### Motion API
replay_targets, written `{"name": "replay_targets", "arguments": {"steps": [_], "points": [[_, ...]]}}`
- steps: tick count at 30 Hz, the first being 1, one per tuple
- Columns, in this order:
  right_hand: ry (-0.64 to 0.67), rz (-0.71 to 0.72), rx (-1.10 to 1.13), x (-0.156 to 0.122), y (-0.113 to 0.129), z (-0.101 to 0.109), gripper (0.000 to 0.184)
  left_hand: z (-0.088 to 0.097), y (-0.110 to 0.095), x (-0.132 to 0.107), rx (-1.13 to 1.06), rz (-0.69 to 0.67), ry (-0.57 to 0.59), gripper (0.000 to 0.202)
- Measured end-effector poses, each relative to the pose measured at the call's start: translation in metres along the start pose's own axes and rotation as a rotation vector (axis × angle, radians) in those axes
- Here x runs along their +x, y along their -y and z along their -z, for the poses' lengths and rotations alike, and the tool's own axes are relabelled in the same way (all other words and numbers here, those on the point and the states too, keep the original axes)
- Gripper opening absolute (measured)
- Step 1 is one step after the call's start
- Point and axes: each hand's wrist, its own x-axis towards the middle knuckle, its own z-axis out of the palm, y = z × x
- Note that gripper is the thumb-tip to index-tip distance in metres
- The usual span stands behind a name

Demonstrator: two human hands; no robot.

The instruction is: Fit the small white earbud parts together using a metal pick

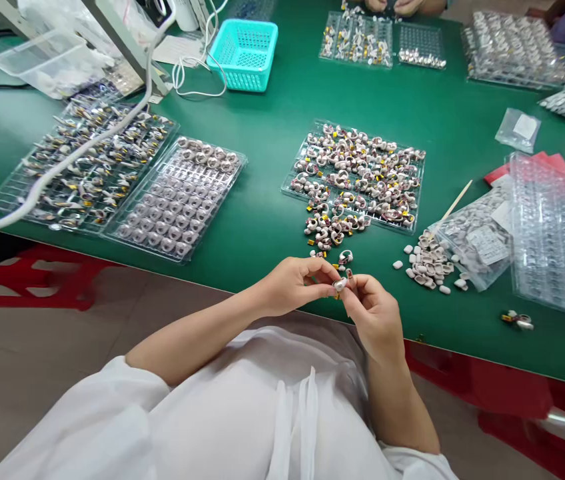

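My left hand and my right hand meet at the near edge of the green table. Both pinch one small white part with wires between their fingertips. Just beyond my hands lies a loose heap of the same small wired parts. It spills from a clear tray full of them. To the right lies a pile of small white caps.
Two clear trays of parts sit at the left, under a white cable. A teal basket stands at the back. Stacked empty clear trays, bags and a wooden stick lie right. Another person's hands work at the far edge.
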Motion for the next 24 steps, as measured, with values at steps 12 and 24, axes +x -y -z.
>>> {"name": "replay_targets", "arguments": {"steps": [12, 24], "points": [[0.031, -0.091, 0.075, 0.0028, -0.0019, -0.0031, 0.019, 0.0017, -0.0013, -0.0049, 0.639, -0.337, -0.083, 0.011], [0.011, -0.075, 0.083, 0.0027, -0.0008, -0.0037, 0.024, -0.0017, -0.0001, -0.0023, 0.754, -0.433, -0.093, 0.008]]}}
